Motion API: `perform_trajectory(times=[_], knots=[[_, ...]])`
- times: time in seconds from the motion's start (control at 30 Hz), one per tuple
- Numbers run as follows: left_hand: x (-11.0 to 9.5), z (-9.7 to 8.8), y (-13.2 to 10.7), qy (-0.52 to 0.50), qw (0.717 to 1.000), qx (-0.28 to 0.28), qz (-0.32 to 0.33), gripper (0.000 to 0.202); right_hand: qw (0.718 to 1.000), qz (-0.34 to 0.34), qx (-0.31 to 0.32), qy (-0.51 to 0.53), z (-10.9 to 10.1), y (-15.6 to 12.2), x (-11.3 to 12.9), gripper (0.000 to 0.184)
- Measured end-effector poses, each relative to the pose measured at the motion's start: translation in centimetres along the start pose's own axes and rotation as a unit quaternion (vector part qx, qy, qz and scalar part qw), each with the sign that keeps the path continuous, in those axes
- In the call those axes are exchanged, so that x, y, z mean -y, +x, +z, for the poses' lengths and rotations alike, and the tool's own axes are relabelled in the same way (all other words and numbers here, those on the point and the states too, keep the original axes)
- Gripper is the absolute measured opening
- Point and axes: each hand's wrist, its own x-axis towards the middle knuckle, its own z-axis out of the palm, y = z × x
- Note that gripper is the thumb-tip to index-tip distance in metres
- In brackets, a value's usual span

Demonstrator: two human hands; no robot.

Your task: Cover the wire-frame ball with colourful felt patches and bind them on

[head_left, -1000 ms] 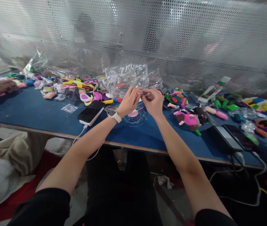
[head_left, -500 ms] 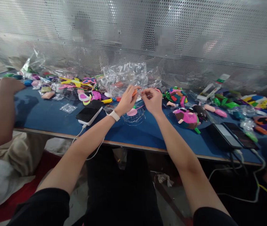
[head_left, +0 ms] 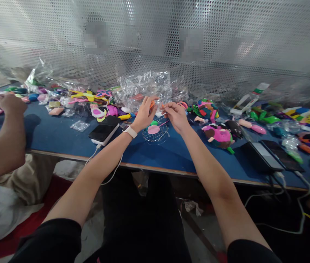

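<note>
My left hand (head_left: pixel 144 116) is closed on a lump of orange modelling clay (head_left: pixel 152 105), partly hidden by the fingers. Beside it, my right hand (head_left: pixel 177 117) pinches a small orange piece, apparently the same clay, between thumb and fingertips. A small gap separates the two hands. Just below them on the blue table (head_left: pixel 133 156) rests a round wire frame (head_left: pixel 157 139). Flat pink clay (head_left: pixel 153 129) lies on the frame, with a green piece (head_left: pixel 154 123) behind it.
A power bank with a phone (head_left: pixel 104 130) and cable lies left. Clear plastic bags (head_left: pixel 145 86) stand behind my hands. A pink clay figure (head_left: pixel 218 136) and a black device (head_left: pixel 263 157) are on the right. Another person's hand (head_left: pixel 12 106) works at far left.
My hands have moved slightly apart, with the orange clay now split between them. The other person's arm at the left has shifted right.
</note>
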Motion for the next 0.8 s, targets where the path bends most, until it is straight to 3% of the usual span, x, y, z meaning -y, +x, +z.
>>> perform_trajectory(times=[0.17, 0.23, 0.33, 0.43, 0.6, 0.67, 0.8], knots=[[-1.2, -0.5, -0.2, 0.014, 0.999, -0.035, 0.001, 0.052, 0.984, -0.091, -0.106, -0.107, 0.8, -0.5, 0.2, 0.030], [-1.8, -0.7, -0.2, 0.029, 0.999, -0.029, 0.024, 0.054, 0.975, -0.115, -0.116, -0.152, 1.2, -1.0, 0.8, 0.028], [-2.4, -0.6, -0.2, 0.040, 0.997, 0.011, 0.065, 0.064, 0.972, -0.132, -0.070, -0.182, 1.7, -1.7, 1.6, 0.032], [-2.7, -0.4, -0.2, 0.024, 0.996, 0.051, 0.075, 0.074, 0.980, -0.135, -0.019, -0.148, 2.1, -2.1, 2.2, 0.042], [-2.8, -0.1, -0.2, -0.020, 0.997, 0.050, 0.063, 0.070, 0.985, -0.124, 0.025, -0.121, 2.2, -2.2, 2.7, 0.044], [-2.8, 0.2, -0.1, -0.047, 0.998, 0.032, 0.027, 0.065, 0.985, -0.107, 0.034, -0.131, 2.1, -2.1, 2.7, 0.040], [-2.2, 0.5, 0.2, -0.104, 0.987, -0.090, -0.078, 0.059, 0.992, -0.075, -0.005, -0.101, 1.6, -1.5, 2.1, 0.033]])
